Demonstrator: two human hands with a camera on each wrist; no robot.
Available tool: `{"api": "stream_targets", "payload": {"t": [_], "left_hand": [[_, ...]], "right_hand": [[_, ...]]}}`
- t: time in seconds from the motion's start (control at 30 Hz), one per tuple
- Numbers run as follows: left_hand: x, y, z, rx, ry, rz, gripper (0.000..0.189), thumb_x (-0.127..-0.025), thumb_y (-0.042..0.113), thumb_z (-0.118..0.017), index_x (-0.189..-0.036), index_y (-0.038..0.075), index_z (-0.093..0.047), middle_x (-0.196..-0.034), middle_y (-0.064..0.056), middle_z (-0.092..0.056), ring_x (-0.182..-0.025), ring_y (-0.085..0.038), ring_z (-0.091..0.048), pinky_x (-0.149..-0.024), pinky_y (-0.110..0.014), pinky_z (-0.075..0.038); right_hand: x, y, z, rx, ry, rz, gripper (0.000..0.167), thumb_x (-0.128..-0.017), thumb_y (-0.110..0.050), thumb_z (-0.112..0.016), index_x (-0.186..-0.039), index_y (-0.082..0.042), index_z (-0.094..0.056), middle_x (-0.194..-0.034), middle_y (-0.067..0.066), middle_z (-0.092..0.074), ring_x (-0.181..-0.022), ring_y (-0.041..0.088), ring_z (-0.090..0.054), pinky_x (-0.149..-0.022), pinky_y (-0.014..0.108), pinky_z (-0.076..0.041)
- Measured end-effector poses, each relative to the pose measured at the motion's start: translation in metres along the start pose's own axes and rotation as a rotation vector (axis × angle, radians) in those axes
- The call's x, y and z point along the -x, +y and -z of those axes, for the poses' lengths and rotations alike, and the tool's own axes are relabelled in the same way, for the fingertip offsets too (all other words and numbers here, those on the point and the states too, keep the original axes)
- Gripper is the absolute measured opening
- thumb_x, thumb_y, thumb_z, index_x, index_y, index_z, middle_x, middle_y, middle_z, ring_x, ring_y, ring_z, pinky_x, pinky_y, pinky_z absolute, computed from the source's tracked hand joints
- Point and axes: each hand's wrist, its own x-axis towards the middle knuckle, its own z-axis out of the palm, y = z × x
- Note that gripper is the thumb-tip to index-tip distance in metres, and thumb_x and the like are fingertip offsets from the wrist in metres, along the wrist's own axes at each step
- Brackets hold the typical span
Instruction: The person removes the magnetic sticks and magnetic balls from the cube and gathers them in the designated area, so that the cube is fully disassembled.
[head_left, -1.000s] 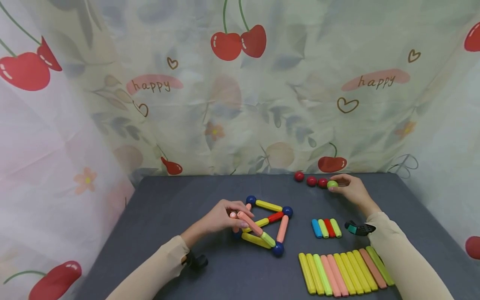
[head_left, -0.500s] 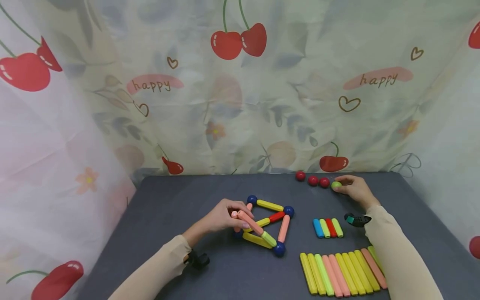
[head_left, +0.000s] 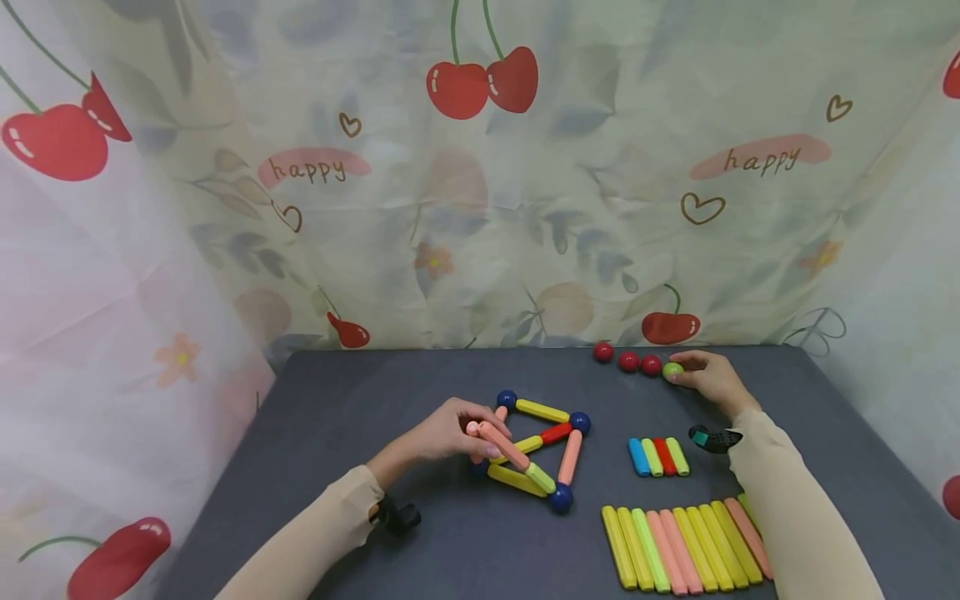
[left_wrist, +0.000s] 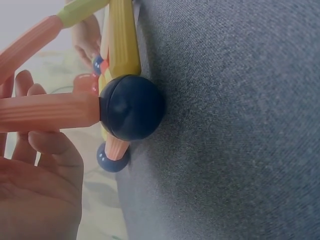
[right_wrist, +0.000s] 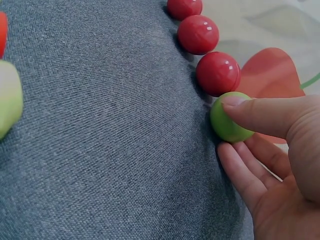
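Observation:
My left hand [head_left: 452, 429] holds raised pink magnetic rods [head_left: 502, 444] of a ball-and-rod frame, the thumb against one rod. A light green rod [head_left: 540, 477] runs from a pink one down to a navy ball [head_left: 561, 498]. In the left wrist view, an upright pink rod [left_wrist: 60, 111] meets another navy ball [left_wrist: 132, 107] on the table. Yellow rods [head_left: 542, 411], a red rod [head_left: 557, 432] and more navy balls form the base. At the back right, my right hand [head_left: 708, 382] pinches a green ball [right_wrist: 227, 125] at the end of a row of red balls [right_wrist: 218, 74].
Short blue, green and red rods [head_left: 659, 457] lie in a row right of the frame. Nearer me is a long row of yellow, green and pink rods [head_left: 682, 546], its right end under my right sleeve [head_left: 795, 508]. A printed curtain [head_left: 480, 250] stands behind the dark table [head_left: 360, 383].
My right hand has shifted the green ball slightly right, and its forearm now covers more of the long rod row. The left hand keeps its hold, and the head view has turned slightly left.

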Motion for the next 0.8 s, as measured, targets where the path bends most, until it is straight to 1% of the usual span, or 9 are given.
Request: {"api": "stream_targets", "payload": {"t": [0.07,0.17,0.27,0.33,0.4,0.47,0.57,0.7,0.8], "left_hand": [[0.000,0.001,0.000,-0.002,0.006,0.019,0.033,-0.087,0.019,-0.077,-0.117,0.006,-0.071,-0.091,0.003,-0.072,-0.064,-0.011,-0.060,-0.062,-0.026,-0.054],[-0.001,0.001,0.000,-0.013,0.013,0.011,0.031,-0.087,0.018,-0.077,-0.116,0.008,-0.073,-0.090,0.002,-0.072,-0.063,-0.015,-0.061,-0.061,-0.028,-0.055],[-0.001,0.000,0.001,-0.032,0.013,-0.011,0.028,-0.087,0.018,-0.077,-0.113,0.008,-0.073,-0.086,0.000,-0.071,-0.062,-0.027,-0.061,-0.061,-0.032,-0.056],[-0.002,0.000,0.002,-0.043,0.016,-0.016,0.026,-0.088,0.018,-0.076,-0.112,0.008,-0.073,-0.083,-0.001,-0.070,-0.062,-0.029,-0.061,-0.061,-0.032,-0.056],[-0.003,0.000,0.002,-0.046,0.021,-0.005,0.027,-0.088,0.019,-0.077,-0.112,0.009,-0.073,-0.084,0.000,-0.070,-0.062,-0.029,-0.061,-0.061,-0.032,-0.056],[-0.003,0.001,0.002,-0.043,0.026,0.005,0.027,-0.087,0.018,-0.077,-0.113,0.009,-0.073,-0.085,0.001,-0.072,-0.061,-0.021,-0.062,-0.061,-0.031,-0.056],[-0.004,0.002,0.002,-0.046,0.025,0.010,0.029,-0.087,0.018,-0.077,-0.114,0.008,-0.073,-0.086,0.001,-0.072,-0.061,-0.016,-0.062,-0.061,-0.030,-0.056],[-0.004,0.001,0.002,-0.073,0.018,-0.001,0.023,-0.088,0.020,-0.076,-0.109,0.011,-0.073,-0.080,0.000,-0.068,-0.061,-0.015,-0.061,-0.061,-0.031,-0.056],[-0.004,0.000,0.001,-0.085,0.012,-0.009,0.021,-0.088,0.020,-0.076,-0.107,0.012,-0.073,-0.078,-0.001,-0.066,-0.060,-0.015,-0.060,-0.061,-0.033,-0.056]], "right_hand": [[0.000,0.000,0.000,-0.002,-0.005,0.000,0.053,-0.095,-0.024,-0.066,-0.140,-0.001,-0.052,-0.141,0.029,-0.050,-0.117,0.037,-0.051,-0.099,0.050,-0.045],[-0.001,0.000,0.000,0.003,-0.008,-0.006,0.053,-0.095,-0.023,-0.065,-0.141,0.000,-0.050,-0.142,0.030,-0.049,-0.120,0.039,-0.050,-0.101,0.053,-0.044],[-0.002,-0.002,0.000,0.006,-0.007,-0.016,0.053,-0.095,-0.022,-0.065,-0.141,0.001,-0.049,-0.142,0.030,-0.048,-0.122,0.041,-0.049,-0.104,0.055,-0.042],[-0.002,-0.002,0.001,0.007,-0.005,-0.018,0.054,-0.095,-0.022,-0.064,-0.142,0.001,-0.049,-0.143,0.031,-0.048,-0.123,0.042,-0.048,-0.105,0.056,-0.041],[-0.002,-0.003,0.002,0.006,-0.006,-0.017,0.054,-0.095,-0.022,-0.064,-0.142,0.000,-0.049,-0.142,0.030,-0.048,-0.123,0.041,-0.048,-0.104,0.055,-0.043],[-0.002,-0.003,0.003,0.008,-0.009,-0.015,0.054,-0.095,-0.023,-0.065,-0.142,0.001,-0.049,-0.142,0.030,-0.048,-0.122,0.040,-0.049,-0.103,0.052,-0.045],[-0.001,-0.004,0.005,0.013,-0.021,-0.019,0.056,-0.095,-0.024,-0.065,-0.142,0.001,-0.048,-0.143,0.030,-0.048,-0.122,0.040,-0.050,-0.101,0.049,-0.047],[0.003,-0.009,0.008,0.031,-0.030,0.000,0.058,-0.095,-0.025,-0.065,-0.143,0.001,-0.046,-0.143,0.030,-0.048,-0.127,0.043,-0.049,-0.103,0.053,-0.046],[0.006,-0.016,0.010,0.060,-0.006,0.025,0.058,-0.095,-0.027,-0.066,-0.143,0.000,-0.047,-0.143,0.030,-0.048,-0.130,0.045,-0.047,-0.105,0.058,-0.043]]}}
